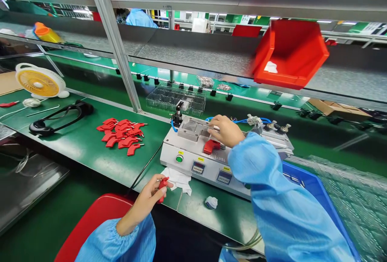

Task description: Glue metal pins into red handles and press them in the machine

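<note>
My left hand [151, 195] is closed around a small red plastic part [162, 186] near the table's front edge, beside a white cloth [178, 179]. My right hand [226, 129] reaches over the top of a grey bench machine [193, 161], fingers pinched at a thin metal piece by its metal fixture block [191, 127]. Another red part [211, 146] lies on the machine just below that hand. A pile of several red parts [122, 133] lies on the green table to the left.
A red bin [290, 54] hangs on the shelf above right. A blue tray [311, 185] sits at right, a clear compartment box [177, 98] behind the machine, a small fan [39, 81] and black strap [57, 119] at left, a red chair [93, 221] below.
</note>
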A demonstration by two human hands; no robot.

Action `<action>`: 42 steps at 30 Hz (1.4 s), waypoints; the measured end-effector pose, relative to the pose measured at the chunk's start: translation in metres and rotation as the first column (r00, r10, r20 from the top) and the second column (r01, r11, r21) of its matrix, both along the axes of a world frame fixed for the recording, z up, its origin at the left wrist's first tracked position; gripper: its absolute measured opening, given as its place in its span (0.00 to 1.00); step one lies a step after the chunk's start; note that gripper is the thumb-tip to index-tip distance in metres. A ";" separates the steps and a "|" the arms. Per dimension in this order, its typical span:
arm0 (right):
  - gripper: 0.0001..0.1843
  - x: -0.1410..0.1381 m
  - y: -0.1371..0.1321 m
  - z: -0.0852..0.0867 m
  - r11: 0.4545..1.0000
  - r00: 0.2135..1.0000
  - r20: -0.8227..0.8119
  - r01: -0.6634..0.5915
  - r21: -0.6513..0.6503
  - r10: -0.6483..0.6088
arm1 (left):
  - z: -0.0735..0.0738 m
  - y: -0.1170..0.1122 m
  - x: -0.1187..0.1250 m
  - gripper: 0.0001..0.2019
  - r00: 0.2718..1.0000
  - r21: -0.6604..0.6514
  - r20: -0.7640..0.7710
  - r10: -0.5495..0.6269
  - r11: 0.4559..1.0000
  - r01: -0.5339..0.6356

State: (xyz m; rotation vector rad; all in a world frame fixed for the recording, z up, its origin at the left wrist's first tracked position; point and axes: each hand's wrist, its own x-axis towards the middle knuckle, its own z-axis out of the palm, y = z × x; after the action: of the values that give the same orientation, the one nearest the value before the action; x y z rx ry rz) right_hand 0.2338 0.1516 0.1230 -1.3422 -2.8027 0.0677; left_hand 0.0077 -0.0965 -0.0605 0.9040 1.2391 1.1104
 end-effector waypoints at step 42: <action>0.15 -0.044 0.026 -0.004 0.996 0.986 0.140 0.082 0.035 -0.086 | 0.025 0.027 0.007 0.22 0.979 0.174 -0.143 0.143 0.978 -0.117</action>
State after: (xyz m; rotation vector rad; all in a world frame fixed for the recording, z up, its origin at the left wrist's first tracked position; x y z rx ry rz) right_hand 0.1901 0.1778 0.1194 -1.5145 -2.8430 -0.0734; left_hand 0.0144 -0.0699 -0.0351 1.0625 1.3637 1.2818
